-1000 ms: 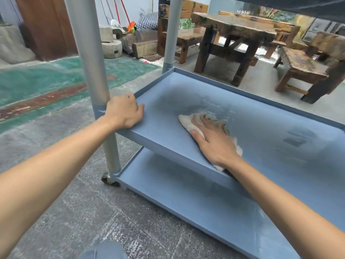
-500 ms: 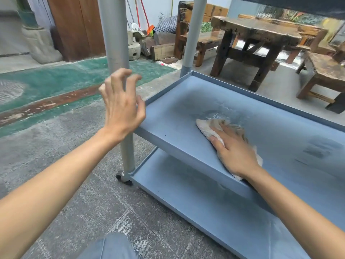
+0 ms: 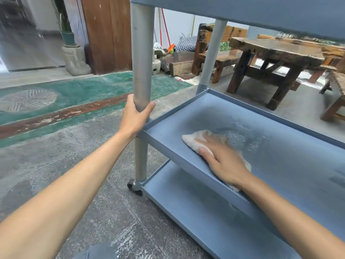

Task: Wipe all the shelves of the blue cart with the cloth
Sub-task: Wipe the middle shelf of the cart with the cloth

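The near post (image 3: 142, 58) of the blue cart (image 3: 291, 8) is being gripped by the left hand (image 3: 134, 116), with the fingers and thumb curled round it just above the corner of the middle shelf (image 3: 291, 150). The cloth (image 3: 197, 140) is being pressed flat onto that shelf by the right hand (image 3: 224, 161), whose fingers are being held straight and laid over the cloth rather than curled round it. The cloth is lying near the front rim of the middle shelf, some way in from the gripped post; its pale tip is showing beyond the fingertips, and another edge is showing behind the wrist. Beyond the cloth, a wet, streaked patch (image 3: 237, 131) is showing on the shelf, with dull dusty grey around it. The two hands are being kept well apart. Below the middle shelf, the bottom shelf (image 3: 205, 217) is being seen with a faint dusty film, and a caster (image 3: 134, 187) is standing on the floor (image 3: 56, 165) under the post. The top shelf is being seen only from its underside. Behind the cart, a green mat (image 3: 84, 92), a wooden table (image 3: 270, 58) and a bench (image 3: 220, 60) are being seen
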